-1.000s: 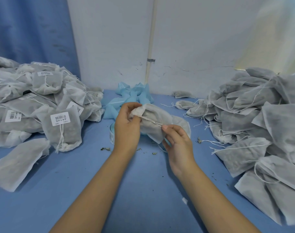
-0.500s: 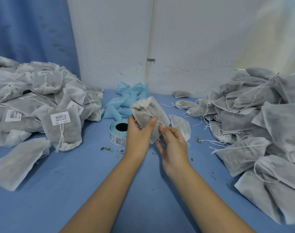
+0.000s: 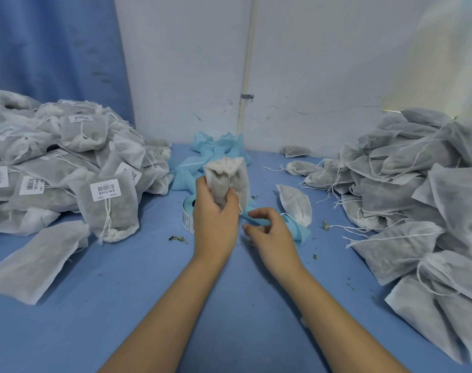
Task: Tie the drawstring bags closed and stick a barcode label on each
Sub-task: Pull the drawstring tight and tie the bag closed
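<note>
Bag (image 3: 227, 175) upright, left hand (image 3: 215, 219) gripping; right hand (image 3: 272, 232) loose beside.

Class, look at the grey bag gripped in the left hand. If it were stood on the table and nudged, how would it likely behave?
Probably floppy: the bag dents where the left hand squeezes it. Likely light, since one hand alone holds it up. It would probably flop over rather than stand; the bags in the labelled pile lie slumped.

Showing a bare left forearm (image 3: 175, 313) and bare right forearm (image 3: 331, 313) at the bottom of the frame, ending in left grip (image 3: 216, 219) and right grip (image 3: 272, 238), likewise bare.
</note>
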{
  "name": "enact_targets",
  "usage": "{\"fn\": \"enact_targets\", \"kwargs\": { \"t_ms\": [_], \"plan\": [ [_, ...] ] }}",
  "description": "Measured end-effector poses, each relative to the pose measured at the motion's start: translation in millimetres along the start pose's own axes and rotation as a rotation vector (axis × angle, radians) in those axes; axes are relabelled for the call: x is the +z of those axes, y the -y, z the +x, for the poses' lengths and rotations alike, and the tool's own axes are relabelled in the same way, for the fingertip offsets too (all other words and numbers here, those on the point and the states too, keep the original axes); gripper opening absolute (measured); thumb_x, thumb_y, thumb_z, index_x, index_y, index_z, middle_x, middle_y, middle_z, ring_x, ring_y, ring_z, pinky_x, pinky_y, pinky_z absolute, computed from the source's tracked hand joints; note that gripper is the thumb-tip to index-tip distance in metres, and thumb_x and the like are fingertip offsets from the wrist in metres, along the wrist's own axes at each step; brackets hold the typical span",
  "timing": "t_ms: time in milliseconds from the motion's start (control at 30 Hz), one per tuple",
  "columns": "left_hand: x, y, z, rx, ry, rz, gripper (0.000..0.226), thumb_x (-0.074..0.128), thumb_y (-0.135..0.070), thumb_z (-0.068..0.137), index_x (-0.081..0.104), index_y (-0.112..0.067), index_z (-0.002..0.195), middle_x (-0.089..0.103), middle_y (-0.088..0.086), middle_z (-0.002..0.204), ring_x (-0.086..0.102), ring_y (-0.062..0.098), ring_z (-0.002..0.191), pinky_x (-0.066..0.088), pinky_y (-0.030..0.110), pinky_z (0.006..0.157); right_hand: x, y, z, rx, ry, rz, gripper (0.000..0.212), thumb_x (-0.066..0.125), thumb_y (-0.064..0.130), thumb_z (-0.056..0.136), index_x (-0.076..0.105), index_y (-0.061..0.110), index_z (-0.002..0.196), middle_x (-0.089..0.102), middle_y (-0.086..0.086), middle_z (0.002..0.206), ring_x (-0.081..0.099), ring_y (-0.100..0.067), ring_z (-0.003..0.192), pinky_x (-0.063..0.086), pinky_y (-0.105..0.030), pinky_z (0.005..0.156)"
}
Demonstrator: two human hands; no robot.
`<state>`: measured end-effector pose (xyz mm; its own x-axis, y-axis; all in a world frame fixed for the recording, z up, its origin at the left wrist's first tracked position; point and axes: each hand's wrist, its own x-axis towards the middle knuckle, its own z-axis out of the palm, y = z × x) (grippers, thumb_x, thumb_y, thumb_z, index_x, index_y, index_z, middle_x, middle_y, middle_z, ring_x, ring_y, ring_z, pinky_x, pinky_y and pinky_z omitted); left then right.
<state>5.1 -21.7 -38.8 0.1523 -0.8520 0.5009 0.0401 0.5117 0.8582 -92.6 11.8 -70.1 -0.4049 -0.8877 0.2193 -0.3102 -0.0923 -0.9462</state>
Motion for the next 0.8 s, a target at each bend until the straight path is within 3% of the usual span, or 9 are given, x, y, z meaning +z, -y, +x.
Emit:
{"fn": "enact_targets", "kwargs": {
  "t_ms": [100, 200, 300, 467, 567, 633, 700, 800],
  "plan": [
    [-8, 3, 6, -0.007, -0.029, 0.018, 0.021, 0.052, -0.001, 0.087, 0.048, -0.019, 0.098, 0.055, -0.016, 0.079, 0.052, -0.010, 0.067, 0.038, 0.005, 0.061, -2, -7, 2, -0.187, 0.132, -0.335, 0.052, 0.061, 0.012, 0.087, 0.044, 0.032, 0.132, 0.041, 0.004, 0.126, 0.054, 0.000, 0.073, 0.045, -0.021, 0.081],
    [-14, 9, 9, -0.108, -0.032, -0.049, 0.021, 0.048, 0.001, 0.087, 0.053, -0.019, 0.088, 0.056, -0.013, 0.075, 0.049, -0.003, 0.063, 0.041, 0.014, 0.062, 2, -9, 2, -0.274, 0.189, -0.611, 0.059, 0.059, 0.023, 0.088, 0.035, 0.037, 0.141, 0.026, 0.004, 0.139, 0.050, -0.016, 0.080, 0.044, -0.029, 0.076],
    [-18, 13, 7, -0.097, -0.035, -0.046, 0.020, 0.046, -0.005, 0.083, 0.048, -0.019, 0.068, 0.047, -0.011, 0.060, 0.040, 0.000, 0.053, 0.036, 0.017, 0.054, 4, -9, 1, -0.315, 0.175, -0.660, 0.050, 0.056, 0.027, 0.090, 0.043, 0.034, 0.137, 0.023, 0.000, 0.144, 0.053, -0.022, 0.094, 0.043, -0.029, 0.076],
    [-22, 25, -3, -0.019, 0.055, 0.070, 0.020, 0.041, -0.014, 0.072, 0.033, -0.022, 0.055, 0.037, -0.010, 0.048, 0.032, 0.004, 0.050, 0.026, 0.018, 0.049, 1, -5, 0, -0.312, -0.031, -0.561, 0.010, 0.054, 0.020, 0.094, 0.062, 0.017, 0.100, 0.036, 0.002, 0.128, 0.051, -0.017, 0.080, 0.045, -0.033, 0.076],
    [-27, 31, -6, 0.049, 0.266, 0.215, 0.019, 0.040, -0.015, 0.072, 0.055, -0.025, 0.066, 0.054, -0.018, 0.064, 0.048, 0.001, 0.064, 0.036, 0.016, 0.061, 1, -3, -1, -0.326, -0.106, -0.541, 0.008, 0.053, 0.014, 0.094, 0.061, 0.013, 0.095, 0.034, 0.005, 0.114, 0.051, -0.016, 0.079, 0.043, -0.032, 0.073],
    [-27, 33, -6, 0.067, 0.328, 0.301, 0.031, 0.039, -0.017, 0.072, 0.067, -0.016, 0.086, 0.060, -0.013, 0.082, 0.056, 0.012, 0.078, 0.044, 0.026, 0.070, 0, -3, -2, -0.334, -0.163, -0.568, 0.009, 0.053, 0.012, 0.094, 0.062, 0.012, 0.096, 0.032, 0.005, 0.109, 0.051, -0.019, 0.078, 0.045, -0.035, 0.069],
    [-27, 34, -5, 0.046, 0.331, 0.308, 0.026, 0.038, -0.019, 0.071, 0.063, -0.024, 0.075, 0.058, -0.014, 0.075, 0.054, 0.015, 0.074, 0.042, 0.030, 0.066, -2, -4, 0, -0.318, -0.214, -0.571, 0.011, 0.053, 0.011, 0.095, 0.063, 0.011, 0.099, 0.036, 0.002, 0.105, 0.052, -0.020, 0.083, 0.045, -0.033, 0.070],
    [-29, 35, -5, 0.020, 0.368, 0.237, 0.023, 0.040, -0.018, 0.071, 0.052, -0.036, 0.065, 0.055, -0.020, 0.065, 0.050, 0.005, 0.067, 0.038, 0.028, 0.063, -4, -5, 2, -0.301, -0.253, -0.539, 0.013, 0.054, 0.009, 0.095, 0.066, 0.009, 0.100, 0.042, -0.001, 0.100, 0.049, -0.022, 0.094, 0.032, -0.019, 0.071]
  ]
}}
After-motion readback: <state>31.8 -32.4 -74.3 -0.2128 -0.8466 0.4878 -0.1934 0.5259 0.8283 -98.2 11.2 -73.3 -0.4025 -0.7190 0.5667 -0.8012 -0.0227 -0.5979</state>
